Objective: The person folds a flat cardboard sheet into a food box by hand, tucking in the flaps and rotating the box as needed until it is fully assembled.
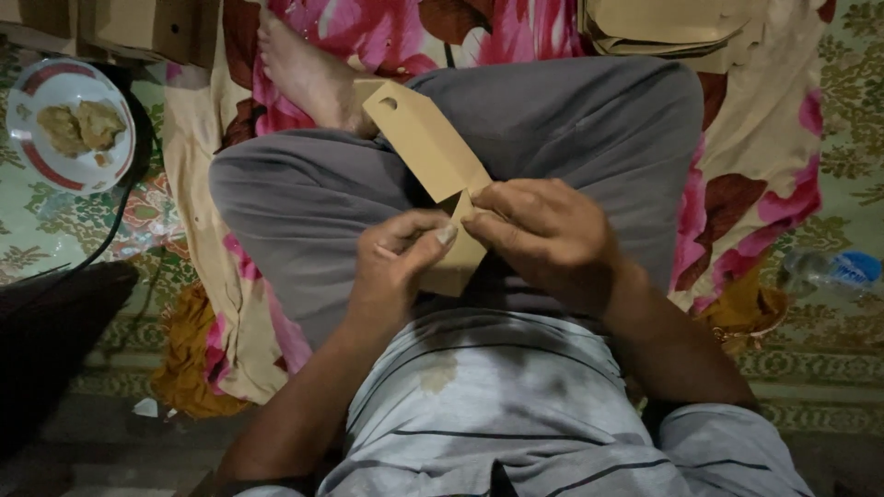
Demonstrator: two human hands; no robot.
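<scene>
Underfoot, one flowered cloth in pink, cream and dark red covers the floor, laid over a green patterned mat. One person sits cross-legged on it in grey trousers and a grey striped shirt, with one bare foot showing at the upper left. One stack of flat tan card blanks lies at the top right, well apart from the hands; the count in the stack cannot be told. Cardboard boxes sit at the top left, number unclear. One white plate with a red rim lies at the far left and carries two or three pieces of fried food. One clear plastic bottle with a blue label lies on its side at the right edge. One tan cardboard piece, long with a rounded end and one small round hole, rests over the lap, tilted from upper left down to the hands. Two hands work its lower end. Left hand is curled, thumb and forefinger pinched on a folded flap. Right hand is closed over the same fold from the other side, fingertips pressed to the card just beside the left thumb.
</scene>
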